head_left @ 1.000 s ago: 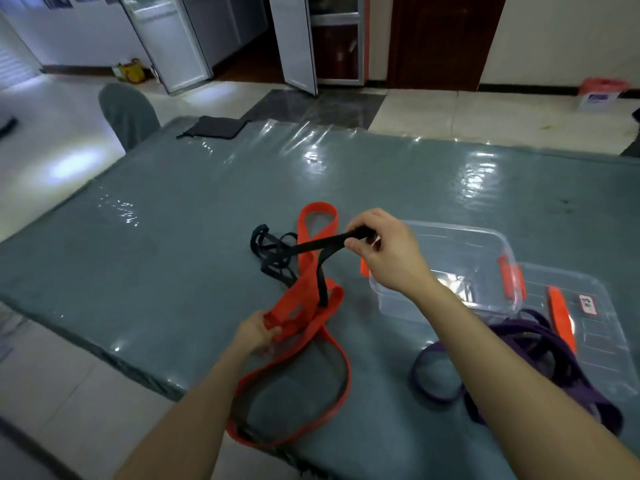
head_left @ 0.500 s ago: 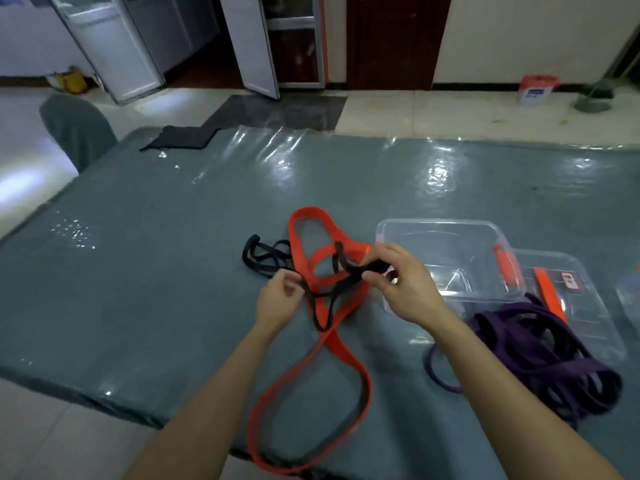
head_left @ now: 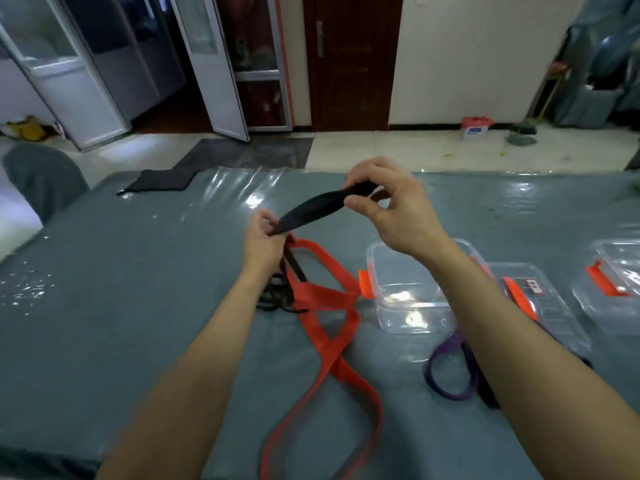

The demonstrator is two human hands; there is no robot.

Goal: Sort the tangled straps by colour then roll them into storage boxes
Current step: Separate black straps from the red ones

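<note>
**Black strap stretched between both hands above the worktop**

Both hands are raised over the middle of the grey, plastic-covered worktop (head_left: 104, 289), each holding one end of a length of black strap (head_left: 313, 209). The right hand (head_left: 388, 209) is the higher one, nearer the far edge; its grip is pinching the strap between thumb and fingertips, the other fingers curled above it. The left hand (head_left: 265, 237) sits lower, its grip pressed together on the strap's other end. The span between them runs taut and slanted. Below the left hand the rest of the black strap hangs down to a small dark tangle lying on the worktop, touching the orange strap (head_left: 329, 341).

The orange strap lies in crossed loops from just under the left hand toward the near edge, where its long loop runs out of view. A purple strap (head_left: 446, 375) lies toward the near right, partly hidden by the right forearm. A clear storage box (head_left: 405, 306) with orange clips stands open just right of the orange strap. Beside it on the right lies a clear lid (head_left: 554, 313), and a second clear box (head_left: 609, 292) stands at the right edge. A dark cloth (head_left: 159, 180) lies at the far left corner.
</note>
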